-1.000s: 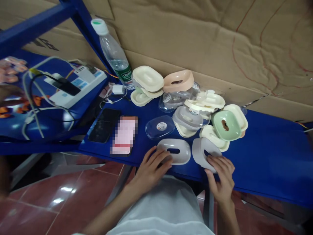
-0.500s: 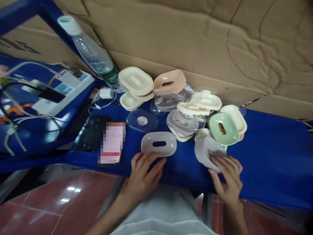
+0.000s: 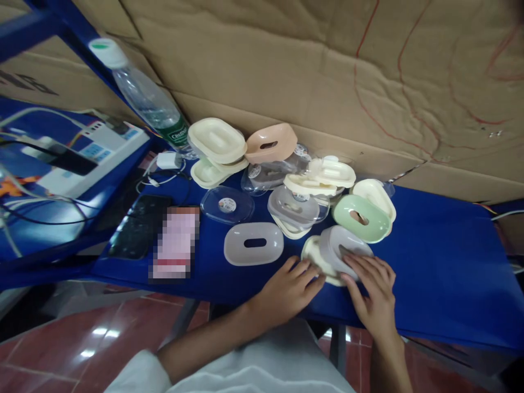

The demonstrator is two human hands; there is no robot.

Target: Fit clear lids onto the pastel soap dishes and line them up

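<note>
Under the fingers of my right hand (image 3: 371, 284) a grey oval soap dish (image 3: 335, 243) is tilted over a cream oval tray (image 3: 315, 254). The right thumb is at the dish's near side and the fingers curl over its top. My left hand (image 3: 292, 286) has its fingertips closed on the cream tray's near left edge; part of the tray is hidden beneath the grey dish. To the left, another grey soap dish (image 3: 237, 250) with a long slot lies flat, touched by neither hand. A green soap dish (image 3: 370, 224) sits just behind the held one, on a cream tray (image 3: 374, 192).
Behind are a peach soap dish (image 3: 286, 139), stacked cream trays (image 3: 216, 139) and a clear lid (image 3: 210, 204). Left stand a water bottle (image 3: 151, 103), two phones (image 3: 139, 229), a charger (image 3: 167, 160) and a power strip (image 3: 73, 174). Cardboard (image 3: 266, 65) lines the back of the blue surface (image 3: 442, 262).
My left hand has left the flat grey dish and moved right to the cream tray. That tray has come nearer and shows more. My right hand still holds the tilted grey dish.
</note>
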